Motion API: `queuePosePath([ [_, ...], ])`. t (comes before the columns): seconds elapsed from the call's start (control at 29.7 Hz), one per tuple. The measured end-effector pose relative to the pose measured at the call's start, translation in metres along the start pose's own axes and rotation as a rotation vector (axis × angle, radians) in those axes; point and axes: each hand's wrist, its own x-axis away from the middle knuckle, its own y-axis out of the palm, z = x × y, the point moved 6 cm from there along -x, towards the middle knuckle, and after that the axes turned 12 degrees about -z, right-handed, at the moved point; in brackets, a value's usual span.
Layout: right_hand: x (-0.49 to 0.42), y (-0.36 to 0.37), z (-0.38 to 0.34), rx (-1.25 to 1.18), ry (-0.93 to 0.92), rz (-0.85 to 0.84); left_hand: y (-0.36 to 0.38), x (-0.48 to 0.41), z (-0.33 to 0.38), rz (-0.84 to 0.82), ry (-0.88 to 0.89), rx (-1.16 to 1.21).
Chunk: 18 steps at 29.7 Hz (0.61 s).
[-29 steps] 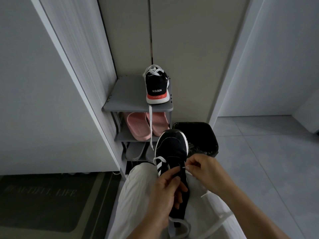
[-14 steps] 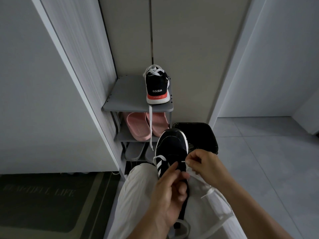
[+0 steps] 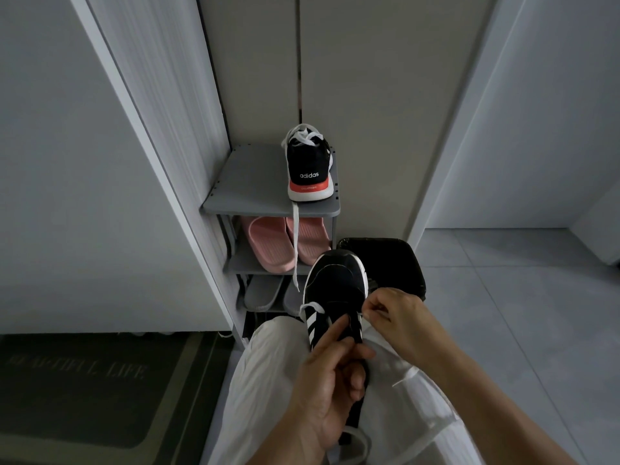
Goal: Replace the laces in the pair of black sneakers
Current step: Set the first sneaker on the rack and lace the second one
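Two black sneakers are in view. The lap sneaker point(image 3: 337, 286) lies toe-away on the person's white trousers point(image 3: 268, 380). The shelf sneaker point(image 3: 308, 166) stands heel-out on the top board of a grey rack point(image 3: 248, 182). Its heel reads "adidas" in white, and the smaller print on the red band beneath is too fine to read. The lap sneaker has three white stripes on its side.

Both hands are on the lap sneaker. The left hand point(image 3: 327, 394) grips its middle, fingers curled round it, with the forefinger stretched up along the eyelets. The right hand point(image 3: 399, 322) pinches the white lace point(image 3: 310, 308) between thumb and forefinger at the shoe's right edge. The same lace loops out at the left eyelets. The shoe's heel is hidden under the left hand.

A second lace, the hanging lace point(image 3: 296, 243), drops from the shelf sneaker past the shelves, its tip near the lap sneaker's toe.

Two pink slippers point(image 3: 268, 250) sit on the second shelf. Two grey slippers point(image 3: 263, 292) sit on the third, the right one mostly hidden behind the lap sneaker. One black bin point(image 3: 392, 260) stands just right of the rack, partly covered by the shoe and the right hand. One dark mat point(image 3: 84, 380) lies at lower left, cut off by the frame. Its writing is dim and seems to read "BEAUTIFUL LIFE".
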Motion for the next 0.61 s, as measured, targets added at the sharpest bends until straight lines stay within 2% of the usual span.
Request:
queuePosePath([
  [0.17, 0.0007, -0.0037, 0.0028, -0.066, 0.006, 0.033, 0.0014, 0.0015, -0.0028, -0.018, -0.013, 0.021],
  [0.61, 0.0016, 0.0001, -0.0036, 0.024, -0.014, 0.039, 0.0024, 0.0021, -0.0010, -0.029, -0.005, 0.007],
])
